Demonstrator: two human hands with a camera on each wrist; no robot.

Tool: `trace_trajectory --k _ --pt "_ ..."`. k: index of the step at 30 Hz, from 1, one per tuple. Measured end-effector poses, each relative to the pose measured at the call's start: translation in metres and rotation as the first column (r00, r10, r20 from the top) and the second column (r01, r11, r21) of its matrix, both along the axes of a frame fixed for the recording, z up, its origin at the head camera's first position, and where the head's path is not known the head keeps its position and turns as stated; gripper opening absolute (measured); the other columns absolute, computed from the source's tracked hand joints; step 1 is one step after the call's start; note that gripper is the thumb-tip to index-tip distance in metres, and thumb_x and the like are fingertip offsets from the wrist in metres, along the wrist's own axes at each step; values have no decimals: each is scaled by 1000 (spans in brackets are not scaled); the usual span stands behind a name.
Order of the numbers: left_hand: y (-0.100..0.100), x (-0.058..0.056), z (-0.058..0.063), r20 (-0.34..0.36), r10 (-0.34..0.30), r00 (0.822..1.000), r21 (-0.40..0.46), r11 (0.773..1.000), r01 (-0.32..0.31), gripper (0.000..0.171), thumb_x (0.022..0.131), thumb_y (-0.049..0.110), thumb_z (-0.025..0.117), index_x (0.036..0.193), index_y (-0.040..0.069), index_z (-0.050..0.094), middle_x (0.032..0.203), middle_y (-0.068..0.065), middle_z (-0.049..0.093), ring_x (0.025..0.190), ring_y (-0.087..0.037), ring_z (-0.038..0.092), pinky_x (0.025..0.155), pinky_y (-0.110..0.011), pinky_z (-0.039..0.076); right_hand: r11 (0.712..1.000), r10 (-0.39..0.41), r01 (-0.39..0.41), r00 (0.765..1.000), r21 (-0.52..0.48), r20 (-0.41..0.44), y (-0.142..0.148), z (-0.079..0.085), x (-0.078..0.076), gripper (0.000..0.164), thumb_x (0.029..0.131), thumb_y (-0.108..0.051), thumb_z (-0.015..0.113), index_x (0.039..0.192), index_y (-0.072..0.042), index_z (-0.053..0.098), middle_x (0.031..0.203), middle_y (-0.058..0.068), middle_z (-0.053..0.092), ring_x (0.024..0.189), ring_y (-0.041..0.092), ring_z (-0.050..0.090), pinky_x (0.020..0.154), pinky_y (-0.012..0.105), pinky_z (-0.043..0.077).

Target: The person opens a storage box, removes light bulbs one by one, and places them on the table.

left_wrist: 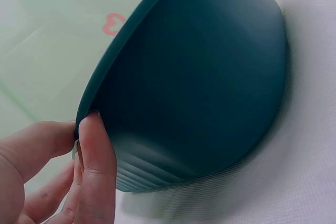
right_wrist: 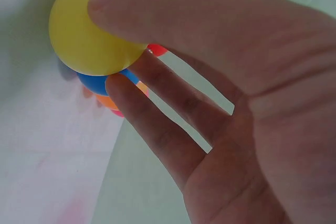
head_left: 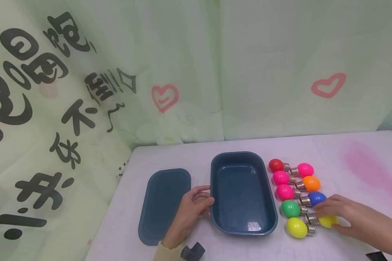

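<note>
My left hand (head_left: 190, 211) pinches the left rim of a dark blue rectangular container (head_left: 241, 188), which stands upright at the middle of the table. Its ridged outer wall (left_wrist: 152, 169) shows in the left wrist view. At the right, my right hand (head_left: 351, 214) grips a yellow light bulb (head_left: 327, 221) by its round end, thumb on one side and fingertips on the other. That bulb's metal screw base (head_left: 311, 218) points left. In the right wrist view the yellow bulb (right_wrist: 79, 30) overlaps a blue bulb (right_wrist: 97, 83) behind it.
Two columns of colored bulbs lie right of the container, among them a red bulb (head_left: 276, 165), a green bulb (head_left: 290, 208) and another yellow bulb (head_left: 296, 228). A flat dark blue lid (head_left: 163, 203) lies left of the container. A printed curtain (head_left: 264, 72) hangs behind the table.
</note>
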State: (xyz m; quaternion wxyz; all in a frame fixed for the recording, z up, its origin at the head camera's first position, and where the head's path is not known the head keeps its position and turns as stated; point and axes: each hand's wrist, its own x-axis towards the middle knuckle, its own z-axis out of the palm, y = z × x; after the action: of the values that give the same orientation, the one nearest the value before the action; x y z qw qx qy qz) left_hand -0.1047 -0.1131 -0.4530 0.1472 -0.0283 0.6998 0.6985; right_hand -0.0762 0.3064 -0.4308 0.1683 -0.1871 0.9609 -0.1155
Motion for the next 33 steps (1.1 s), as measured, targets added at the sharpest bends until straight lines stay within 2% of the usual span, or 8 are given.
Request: trace_trajectory --k 11,25,28,33 --pt "-1 0 -1 4 0 1000 7 1000 0 47 86 14 77 131 8 61 99 -5 67 80 -12 66 63 -26 58 1000 -3 3 1000 1 -31 0 -3 3 42 64 -20 91 102 -21 75 103 -4 67 97 25 62 75 39 60" --pt "2 0 0 -8 -9 1000 11 1000 9 48 86 14 76 131 7 61 98 -5 66 80 -11 66 63 -25 57 1000 4 -4 999 1 -48 0 7 -1 45 65 -26 91 106 -22 74 108 -3 67 100 25 61 73 37 61" --pt "2 0 0 -7 -8 1000 7 1000 9 47 86 14 76 131 7 61 99 -5 66 81 -12 66 63 -25 58 1000 7 -6 997 8 -75 -1 10 -1 45 66 -28 90 107 -21 73 111 0 67 102 28 61 73 39 61" --pt "2 -1 0 0 -3 1000 7 1000 3 47 86 14 77 130 6 61 98 -6 67 79 -12 65 63 -26 58 999 -31 35 990 28 -135 -7 17 0 52 70 -34 88 115 -15 70 118 13 65 106 37 61 76 48 59"
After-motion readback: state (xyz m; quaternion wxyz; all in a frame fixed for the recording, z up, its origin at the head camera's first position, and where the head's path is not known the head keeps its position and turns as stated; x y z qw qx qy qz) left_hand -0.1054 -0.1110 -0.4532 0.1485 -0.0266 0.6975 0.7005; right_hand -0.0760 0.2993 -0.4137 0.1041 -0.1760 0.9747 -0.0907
